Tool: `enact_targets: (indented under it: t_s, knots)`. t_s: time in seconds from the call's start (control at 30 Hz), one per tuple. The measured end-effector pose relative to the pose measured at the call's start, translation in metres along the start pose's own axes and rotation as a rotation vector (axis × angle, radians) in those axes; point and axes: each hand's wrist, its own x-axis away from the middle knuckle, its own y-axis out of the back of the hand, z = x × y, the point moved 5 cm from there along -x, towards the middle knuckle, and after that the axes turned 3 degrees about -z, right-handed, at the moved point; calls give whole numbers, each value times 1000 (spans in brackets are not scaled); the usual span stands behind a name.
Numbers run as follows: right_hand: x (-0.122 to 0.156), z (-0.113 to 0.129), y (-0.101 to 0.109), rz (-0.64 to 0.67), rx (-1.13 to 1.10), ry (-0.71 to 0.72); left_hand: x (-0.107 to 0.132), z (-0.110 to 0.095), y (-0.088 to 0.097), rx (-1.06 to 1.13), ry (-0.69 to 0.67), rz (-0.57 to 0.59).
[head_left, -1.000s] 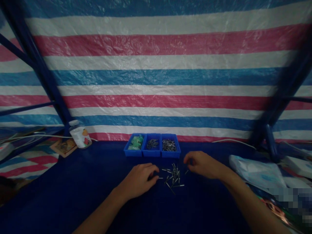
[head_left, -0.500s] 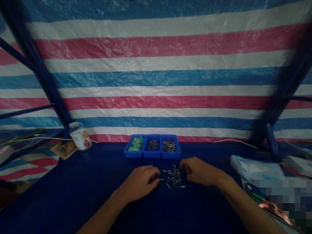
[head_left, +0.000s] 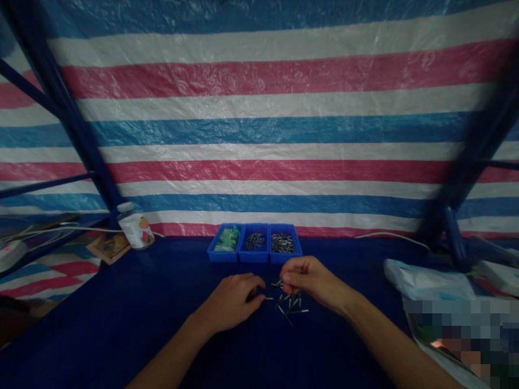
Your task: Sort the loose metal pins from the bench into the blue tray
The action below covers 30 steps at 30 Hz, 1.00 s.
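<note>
A small heap of thin metal pins (head_left: 292,306) lies on the dark blue table (head_left: 121,324) in front of three joined blue bins (head_left: 254,258). My left hand (head_left: 232,301) rests knuckles-up just left of the heap, fingers curled, fingertips touching a pin at the heap's left edge. My right hand (head_left: 310,281) hovers over the heap with fingers pinched together on one or more pins. The left bin holds green pieces (head_left: 227,240); the middle and right bins hold metal pins (head_left: 282,242).
A white jar (head_left: 136,229) and a small card (head_left: 106,246) sit at the back left. Plastic bags and packets (head_left: 430,283) lie at the right. Blue frame posts (head_left: 454,237) stand at both sides. A striped tarp (head_left: 259,135) hangs behind.
My right hand has come from the right of the heap leftward to over it and pinched its fingers together. The left hand has stayed in place.
</note>
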Motion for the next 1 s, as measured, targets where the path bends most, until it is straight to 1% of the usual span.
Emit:
enact_targets:
  t_s: [0.07, 0.2, 0.23, 0.27, 0.33, 0.4, 0.43, 0.47, 0.5, 0.6, 0.63, 0.7, 0.77, 0.83, 1.0]
  knots:
    - [-4, -10, 0, -42, -9, -55, 0, 3, 1, -13, 7, 6]
    - [-12, -27, -6, -50, 71, -213, 0, 12, 5, -37, 35, -9]
    - [-15, -28, -7, -84, 57, -228, 0, 14, 6, -39, 47, -19]
    - [-18, -28, -7, -139, 16, -223, 0, 16, 8, -41, 56, -26]
    - [-24, -26, -6, -246, -102, -164, 0, 18, 9, -45, 64, -33]
    - [-28, -24, -6, -275, -149, -84, 0, 18, 9, -47, 65, -29]
    - [-29, -24, -5, -262, -105, -53, 0, 18, 9, -47, 65, -27]
    - [-29, -23, -3, -253, -5, -23, 0, 18, 8, -48, 65, -25]
    - [-28, -23, -1, -256, 150, 13, 0, 17, 7, -48, 63, -23]
    - [-21, -18, 4, -266, 757, 175, 1, 16, 5, -45, 56, -16]
    - [-19, -18, 3, -243, 925, 219, 1, 15, 4, -42, 53, -11]
    - [-16, -20, -2, -170, 1140, 252, 1, 13, 2, -39, 45, 0]
    - [-16, -23, -7, -117, 1236, 240, 2, 10, 0, -35, 37, 6]
    - [-17, -25, -11, -101, 1292, 231, 2, 9, -2, -32, 34, 7]
    - [-16, -25, -19, -50, 1363, 244, 0, 10, -4, -32, 28, 5]
